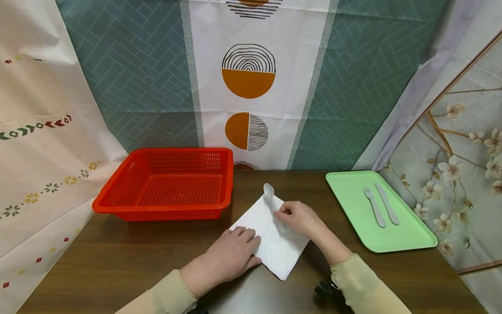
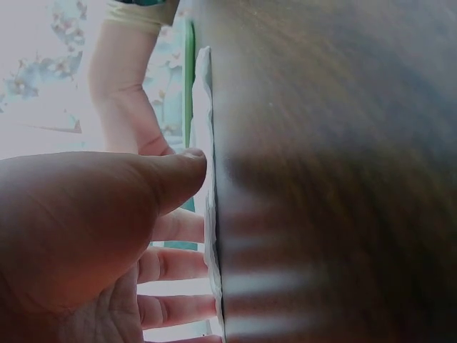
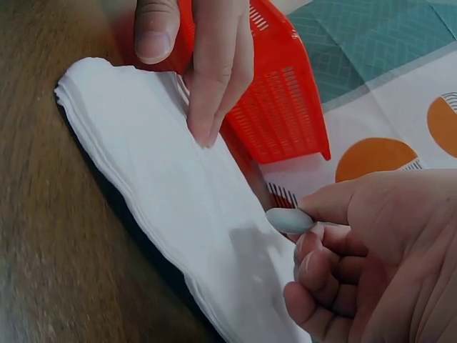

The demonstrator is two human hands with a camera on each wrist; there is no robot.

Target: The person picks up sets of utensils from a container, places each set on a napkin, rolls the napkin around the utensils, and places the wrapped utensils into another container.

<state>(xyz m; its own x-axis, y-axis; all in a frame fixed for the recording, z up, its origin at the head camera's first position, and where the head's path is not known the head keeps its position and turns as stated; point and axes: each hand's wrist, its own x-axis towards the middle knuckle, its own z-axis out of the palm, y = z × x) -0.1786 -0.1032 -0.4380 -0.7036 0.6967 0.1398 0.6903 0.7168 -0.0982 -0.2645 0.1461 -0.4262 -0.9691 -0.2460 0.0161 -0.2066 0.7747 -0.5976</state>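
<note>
A folded white napkin (image 1: 276,255) lies turned at an angle on the brown table, its layers showing along the edge in the right wrist view. My left hand (image 1: 229,257) rests on the napkin's left corner, fingers extended over it and thumb by the near edge. Above the napkin, my right hand (image 1: 301,219) pinches a pale grey spoon (image 1: 270,196) by its handle between thumb and fingers. The spoon's bowl points away from me, past the napkin's far corner. Seen from the right wrist, the handle's end (image 3: 289,220) sticks out of the pinch.
A red perforated basket (image 1: 227,205) stands at the back left. On the right, a light green tray (image 1: 353,209) holds a grey fork (image 1: 375,207) and a grey knife (image 1: 387,203) side by side. Patterned cloths (image 1: 251,100) hang behind the table and at both sides.
</note>
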